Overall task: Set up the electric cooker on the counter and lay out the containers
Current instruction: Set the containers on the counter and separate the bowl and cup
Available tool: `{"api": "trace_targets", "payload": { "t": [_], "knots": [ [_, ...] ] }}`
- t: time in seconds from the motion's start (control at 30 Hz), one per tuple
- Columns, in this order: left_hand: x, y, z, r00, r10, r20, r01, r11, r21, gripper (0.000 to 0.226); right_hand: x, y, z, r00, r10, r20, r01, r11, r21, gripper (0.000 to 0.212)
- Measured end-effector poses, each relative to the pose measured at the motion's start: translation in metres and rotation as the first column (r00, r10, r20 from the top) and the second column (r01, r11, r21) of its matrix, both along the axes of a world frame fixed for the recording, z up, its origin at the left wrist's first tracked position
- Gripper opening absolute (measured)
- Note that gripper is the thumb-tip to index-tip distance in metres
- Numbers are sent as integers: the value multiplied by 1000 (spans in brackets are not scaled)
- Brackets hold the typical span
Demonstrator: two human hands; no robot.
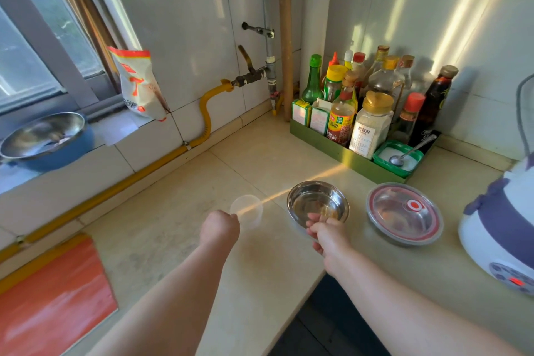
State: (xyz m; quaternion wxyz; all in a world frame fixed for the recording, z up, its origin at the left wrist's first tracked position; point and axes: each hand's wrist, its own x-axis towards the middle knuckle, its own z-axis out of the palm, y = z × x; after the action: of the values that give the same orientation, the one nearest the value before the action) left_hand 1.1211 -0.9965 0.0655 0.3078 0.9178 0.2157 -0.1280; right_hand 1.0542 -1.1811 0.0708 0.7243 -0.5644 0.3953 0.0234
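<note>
A white and purple electric cooker (502, 228) stands on the beige counter (179, 234) at the right edge, partly cut off. A steel bowl with a clear red-rimmed lid (404, 212) sits left of it. My right hand (326, 233) pinches the near rim of an open steel bowl (316, 201) that sits on the counter. My left hand (220, 228) is curled at the near edge of a small clear plastic cup (247, 209), gripping its rim. Both forearms reach in from below.
A green tray (346, 157) of sauce bottles and a salt tub with a spoon (398, 156) fills the back corner. A yellow gas hose (206, 113) runs along the wall. A steel basin (43, 136) sits on the window sill, an orange board (55, 295) at the near left.
</note>
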Motion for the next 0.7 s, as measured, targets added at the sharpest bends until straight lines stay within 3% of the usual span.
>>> {"api": "trace_targets", "payload": {
  "t": [0.13,0.43,0.7],
  "knots": [
    [1,-5,5,1000,18,7,-18,1000,-18,25,-1,-7,1,1000,-23,-2,23,1000,-3,32],
    [8,-49,24,977,43,207,3,976,-219,24,-7,-29,0,996,-84,-4,84,996,-24,31],
    [6,-104,30,974,-113,198,166,948,-273,23,-18,-58,-4,987,-154,-54,157,986,51,30]
  ]
}}
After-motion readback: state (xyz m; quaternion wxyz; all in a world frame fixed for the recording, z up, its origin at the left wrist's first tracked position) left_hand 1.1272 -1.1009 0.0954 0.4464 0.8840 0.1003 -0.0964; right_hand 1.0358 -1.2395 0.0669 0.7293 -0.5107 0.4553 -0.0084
